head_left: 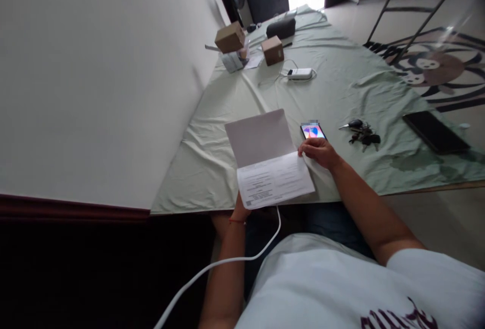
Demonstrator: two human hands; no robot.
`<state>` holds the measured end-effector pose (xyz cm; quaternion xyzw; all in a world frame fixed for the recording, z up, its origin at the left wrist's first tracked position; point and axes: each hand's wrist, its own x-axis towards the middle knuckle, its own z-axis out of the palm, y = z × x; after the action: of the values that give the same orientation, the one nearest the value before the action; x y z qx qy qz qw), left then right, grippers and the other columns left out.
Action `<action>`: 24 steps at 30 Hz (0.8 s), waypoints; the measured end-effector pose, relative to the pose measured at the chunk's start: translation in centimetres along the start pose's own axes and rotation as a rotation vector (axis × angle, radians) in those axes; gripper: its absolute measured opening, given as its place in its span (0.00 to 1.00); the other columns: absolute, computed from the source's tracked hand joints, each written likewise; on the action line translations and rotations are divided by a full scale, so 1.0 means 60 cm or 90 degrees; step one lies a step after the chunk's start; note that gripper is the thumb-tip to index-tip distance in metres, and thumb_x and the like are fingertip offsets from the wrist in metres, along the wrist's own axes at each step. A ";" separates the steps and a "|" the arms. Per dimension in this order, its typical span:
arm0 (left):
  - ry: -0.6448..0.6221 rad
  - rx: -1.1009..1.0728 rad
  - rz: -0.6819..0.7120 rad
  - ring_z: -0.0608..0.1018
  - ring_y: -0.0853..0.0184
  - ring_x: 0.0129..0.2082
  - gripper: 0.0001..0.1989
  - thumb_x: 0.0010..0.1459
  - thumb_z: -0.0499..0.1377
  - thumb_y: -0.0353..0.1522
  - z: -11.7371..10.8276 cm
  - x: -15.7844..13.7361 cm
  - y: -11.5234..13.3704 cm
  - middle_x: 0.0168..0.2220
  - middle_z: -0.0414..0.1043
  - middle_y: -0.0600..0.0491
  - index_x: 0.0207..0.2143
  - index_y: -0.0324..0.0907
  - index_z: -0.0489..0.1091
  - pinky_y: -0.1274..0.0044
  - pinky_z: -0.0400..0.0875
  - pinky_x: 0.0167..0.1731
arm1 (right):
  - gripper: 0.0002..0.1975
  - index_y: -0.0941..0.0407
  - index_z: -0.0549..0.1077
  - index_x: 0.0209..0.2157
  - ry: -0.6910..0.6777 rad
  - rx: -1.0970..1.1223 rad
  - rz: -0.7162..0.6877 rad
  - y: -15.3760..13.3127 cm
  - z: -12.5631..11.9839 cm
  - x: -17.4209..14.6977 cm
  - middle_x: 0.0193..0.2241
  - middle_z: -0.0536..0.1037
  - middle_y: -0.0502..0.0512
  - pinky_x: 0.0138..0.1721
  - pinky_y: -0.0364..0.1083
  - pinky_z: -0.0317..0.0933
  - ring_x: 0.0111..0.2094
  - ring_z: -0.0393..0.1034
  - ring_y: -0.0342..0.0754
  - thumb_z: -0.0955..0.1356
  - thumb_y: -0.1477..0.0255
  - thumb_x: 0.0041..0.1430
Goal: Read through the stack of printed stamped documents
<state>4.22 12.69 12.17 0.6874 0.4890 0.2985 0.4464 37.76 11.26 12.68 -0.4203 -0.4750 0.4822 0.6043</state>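
A white folded leaflet [278, 180] is opened out in front of me at the near edge of the table. Its upper flap looks plain, and small print covers the lower one, too small to read. My left hand [240, 210] supports it from below at the lower left corner; the sheet hides its fingers. At the right end of the fold, my right hand [318, 152] pinches the paper's edge between thumb and fingers. Just beyond that hand lies a phone [313, 131] with a lit, colourful screen. A white cable [227, 260] runs from beneath the leaflet across my lap.
A green cloth [227, 101] covers the table. To the right are a bunch of keys [364, 133] and a dark tablet-like device [435, 132]. Farther back stand cardboard boxes [273, 50], a white power strip [300, 74] and a dark pouch [281, 28]. A wall [94, 91] borders the left.
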 end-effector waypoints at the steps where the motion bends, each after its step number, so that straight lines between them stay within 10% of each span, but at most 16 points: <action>1: -0.008 0.001 0.007 0.73 0.47 0.59 0.16 0.53 0.71 0.40 0.000 0.000 0.002 0.51 0.78 0.42 0.40 0.41 0.77 0.57 0.63 0.64 | 0.18 0.56 0.78 0.27 0.071 -0.003 -0.008 0.005 0.003 0.004 0.22 0.76 0.49 0.19 0.41 0.48 0.18 0.50 0.36 0.76 0.55 0.52; 13: -0.096 -0.084 0.037 0.72 0.48 0.62 0.17 0.54 0.65 0.41 0.016 0.009 0.027 0.48 0.82 0.43 0.41 0.38 0.81 0.62 0.68 0.61 | 0.19 0.52 0.72 0.33 0.316 -0.085 -0.026 0.048 0.006 0.027 0.26 0.72 0.47 0.25 0.43 0.57 0.25 0.64 0.42 0.77 0.56 0.46; 24: -0.080 -0.139 -0.104 0.81 0.52 0.51 0.30 0.59 0.63 0.51 0.019 0.001 0.001 0.47 0.82 0.40 0.51 0.34 0.77 0.64 0.75 0.52 | 0.16 0.53 0.73 0.29 0.268 -0.100 -0.074 0.025 0.019 0.011 0.27 0.73 0.49 0.29 0.45 0.62 0.28 0.67 0.45 0.76 0.57 0.47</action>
<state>5.22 12.34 11.72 0.6102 0.4791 0.2689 0.5709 36.42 12.23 11.56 -0.5294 -0.3981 0.3102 0.6819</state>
